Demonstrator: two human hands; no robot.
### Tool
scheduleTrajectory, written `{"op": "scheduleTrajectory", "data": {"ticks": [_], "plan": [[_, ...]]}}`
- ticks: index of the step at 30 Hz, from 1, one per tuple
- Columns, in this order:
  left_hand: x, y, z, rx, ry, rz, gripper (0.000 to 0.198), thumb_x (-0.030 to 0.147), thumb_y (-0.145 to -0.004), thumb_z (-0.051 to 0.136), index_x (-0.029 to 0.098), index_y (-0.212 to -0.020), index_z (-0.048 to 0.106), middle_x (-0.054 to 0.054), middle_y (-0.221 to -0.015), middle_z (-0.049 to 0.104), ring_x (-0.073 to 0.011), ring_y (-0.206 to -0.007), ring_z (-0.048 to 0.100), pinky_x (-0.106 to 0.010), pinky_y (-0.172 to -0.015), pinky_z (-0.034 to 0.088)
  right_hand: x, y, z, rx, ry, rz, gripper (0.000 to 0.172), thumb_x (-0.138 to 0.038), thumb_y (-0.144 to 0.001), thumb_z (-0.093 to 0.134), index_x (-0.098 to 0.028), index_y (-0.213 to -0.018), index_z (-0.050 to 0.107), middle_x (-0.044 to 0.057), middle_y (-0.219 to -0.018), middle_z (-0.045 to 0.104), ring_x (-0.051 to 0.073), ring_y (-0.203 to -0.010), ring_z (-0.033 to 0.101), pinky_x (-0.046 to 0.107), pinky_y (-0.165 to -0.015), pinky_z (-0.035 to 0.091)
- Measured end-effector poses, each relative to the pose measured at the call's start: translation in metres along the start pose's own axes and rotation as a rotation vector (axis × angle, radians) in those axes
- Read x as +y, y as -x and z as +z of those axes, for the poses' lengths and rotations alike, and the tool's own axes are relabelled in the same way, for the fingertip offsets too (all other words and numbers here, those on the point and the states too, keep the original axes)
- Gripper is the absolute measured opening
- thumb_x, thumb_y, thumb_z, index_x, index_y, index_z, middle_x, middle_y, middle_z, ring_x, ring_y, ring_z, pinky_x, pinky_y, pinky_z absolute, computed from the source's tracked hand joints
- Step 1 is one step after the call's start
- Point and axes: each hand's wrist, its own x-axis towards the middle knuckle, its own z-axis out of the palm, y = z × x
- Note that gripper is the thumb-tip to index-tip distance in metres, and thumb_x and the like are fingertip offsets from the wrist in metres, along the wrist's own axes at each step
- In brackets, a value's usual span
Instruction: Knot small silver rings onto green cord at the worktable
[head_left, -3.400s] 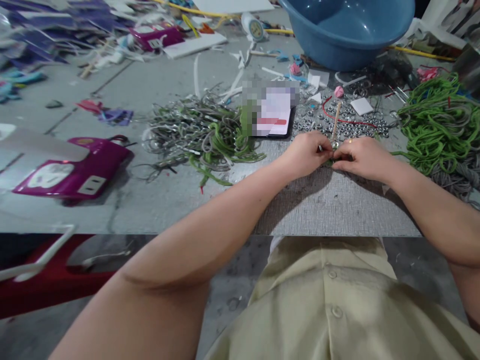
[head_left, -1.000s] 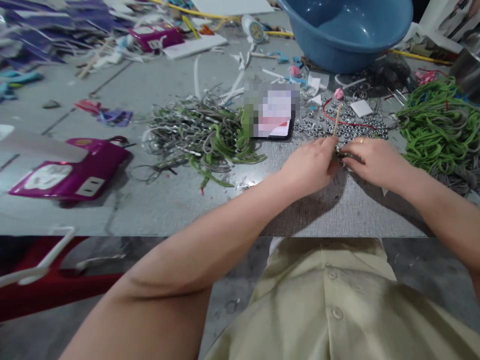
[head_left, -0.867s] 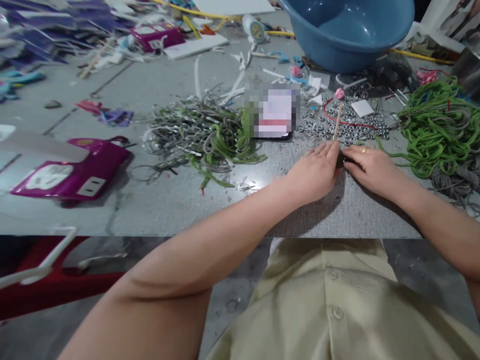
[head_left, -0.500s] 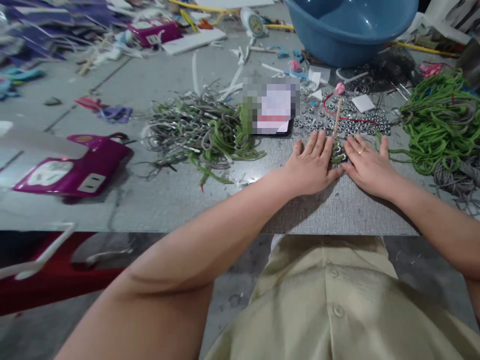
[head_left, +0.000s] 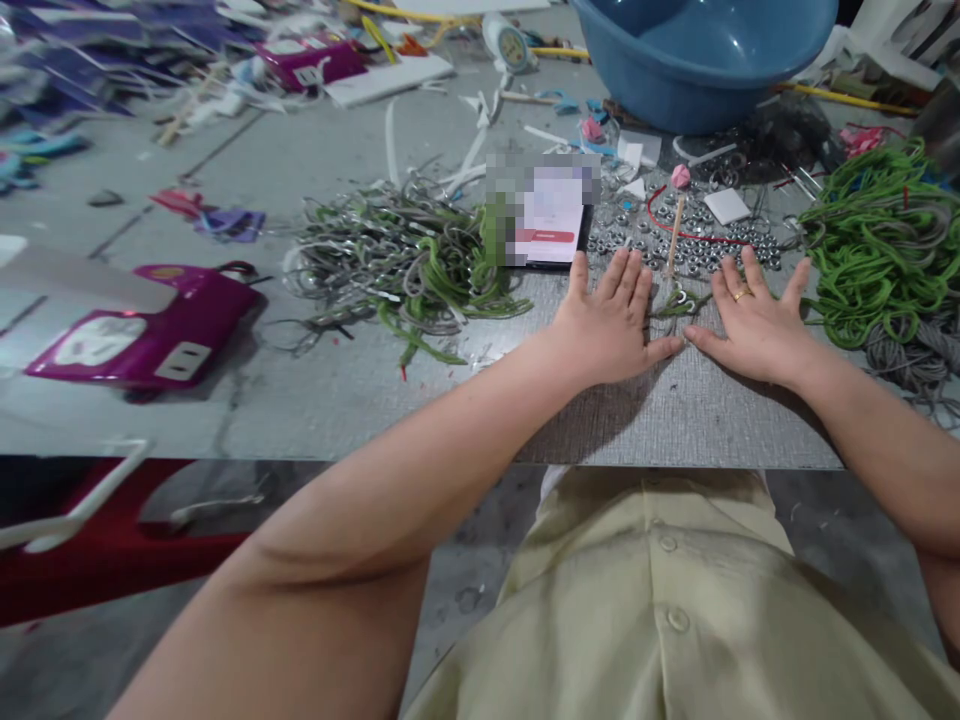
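Both palms rest on the grey tabletop [head_left: 480,400]. My left hand [head_left: 606,325] lies flat, fingers spread, below the phone [head_left: 551,220]. My right hand [head_left: 757,320] is also flat and spread, a ring on one finger, left of a heap of green cords [head_left: 862,250]. Between the hands lies a short green cord [head_left: 667,310] with a small metal ring [head_left: 681,296] on it; neither hand grips it. Just beyond are many small metal nuts [head_left: 694,250], a thin wooden stick [head_left: 676,235] with a pink ball [head_left: 680,176], and a red cord [head_left: 675,232].
A tangle of green and grey cords with metal pieces [head_left: 405,255] lies left of the phone. A blue basin [head_left: 705,85] stands at the back. Purple glossy packages [head_left: 157,330] and scraps [head_left: 82,60] cover the left. Below the table edge is a red stool-like object [head_left: 180,560].
My hands have moved apart and their fingers spread wider, uncovering more of the short green cord and ring. The phone screen is brighter.
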Motion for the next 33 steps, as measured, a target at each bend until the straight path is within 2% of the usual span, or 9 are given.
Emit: {"op": "scheduleTrajectory", "data": {"ticks": [4,9,11,14,16,18,22,27,33], "plan": [[-0.002,-0.001,-0.001,-0.022,-0.004,-0.017,0.087,0.063,-0.098,0.03,0.003,-0.16,0.017,-0.023,-0.168,0.014,-0.0372,-0.157,0.008,-0.065,-0.123,0.0,0.013,-0.003,0.003,0.021,0.025,0.03,0.09,-0.069,-0.095,0.029,-0.01,-0.162,0.019,0.025,-0.167,0.018,0.048,-0.154,0.002,0.084,-0.108,-0.003],[-0.008,-0.005,-0.003,-0.045,0.054,0.001,0.089,0.064,-0.096,0.038,0.003,-0.158,0.023,-0.025,-0.167,0.015,-0.0404,-0.156,0.01,-0.07,-0.121,0.005,0.022,-0.007,0.008,0.096,-0.024,-0.019,0.093,-0.073,-0.092,0.036,-0.009,-0.158,0.031,0.026,-0.165,0.024,0.052,-0.153,0.007,0.087,-0.105,-0.001],[-0.013,-0.007,-0.004,0.05,0.104,0.051,0.078,0.059,-0.096,0.043,0.006,-0.153,0.037,-0.025,-0.163,0.03,-0.0412,-0.154,0.021,-0.071,-0.119,0.014,0.021,-0.006,0.005,0.149,-0.065,-0.048,0.089,-0.071,-0.091,0.043,-0.01,-0.156,0.035,0.025,-0.164,0.027,0.05,-0.153,0.011,0.086,-0.107,0.003],[-0.018,-0.009,-0.004,0.372,0.222,0.157,0.04,0.037,-0.099,0.045,0.014,-0.127,0.062,-0.017,-0.132,0.065,-0.0321,-0.132,0.053,-0.057,-0.112,0.038,0.015,-0.001,-0.002,0.291,-0.196,-0.11,0.067,-0.056,-0.096,0.047,-0.015,-0.149,0.05,0.019,-0.158,0.042,0.042,-0.15,0.03,0.075,-0.115,0.02],[-0.016,-0.008,-0.003,0.565,0.275,0.196,0.03,0.024,-0.099,0.041,0.015,-0.11,0.068,-0.013,-0.111,0.07,-0.0247,-0.113,0.063,-0.044,-0.101,0.049,0.01,0.003,-0.005,0.38,-0.306,-0.158,0.048,-0.042,-0.098,0.045,-0.019,-0.137,0.062,0.014,-0.146,0.059,0.033,-0.14,0.05,0.063,-0.114,0.037],[-0.011,-0.005,-0.002,0.616,0.269,0.242,0.031,0.02,-0.099,0.038,0.014,-0.102,0.069,-0.013,-0.1,0.07,-0.022,-0.102,0.065,-0.038,-0.092,0.053,0.006,0.007,-0.005,0.425,-0.376,-0.194,0.039,-0.032,-0.098,0.044,-0.021,-0.127,0.069,0.01,-0.132,0.069,0.028,-0.126,0.063,0.053,-0.109,0.048],[0.002,0.0,0.001,0.48,0.152,0.378,0.033,0.019,-0.098,0.039,0.011,-0.096,0.071,-0.012,-0.094,0.07,-0.0206,-0.091,0.067,-0.034,-0.081,0.056,-0.001,0.006,0.002,0.409,-0.367,-0.217,0.039,-0.022,-0.093,0.048,-0.016,-0.125,0.069,0.012,-0.13,0.071,0.027,-0.122,0.066,0.048,-0.106,0.051],[0.015,0.006,0.0,0.211,0.024,0.278,0.032,0.018,-0.098,0.041,0.011,-0.1,0.072,-0.013,-0.099,0.073,-0.0235,-0.086,0.071,-0.034,-0.071,0.056,-0.006,0.002,0.006,0.325,-0.268,-0.176,0.043,-0.019,-0.094,0.048,-0.007,-0.132,0.063,0.019,-0.139,0.063,0.03,-0.133,0.057,0.05,-0.113,0.044],[0.024,0.015,-0.005,0.103,-0.035,0.217,0.038,0.021,-0.1,0.039,0.008,-0.123,0.066,-0.019,-0.121,0.067,-0.0281,-0.106,0.07,-0.035,-0.079,0.057,-0.009,0.003,0.0,0.195,-0.185,-0.114,0.051,-0.027,-0.1,0.04,-0.003,-0.142,0.052,0.023,-0.149,0.052,0.033,-0.143,0.046,0.057,-0.116,0.035]]}}
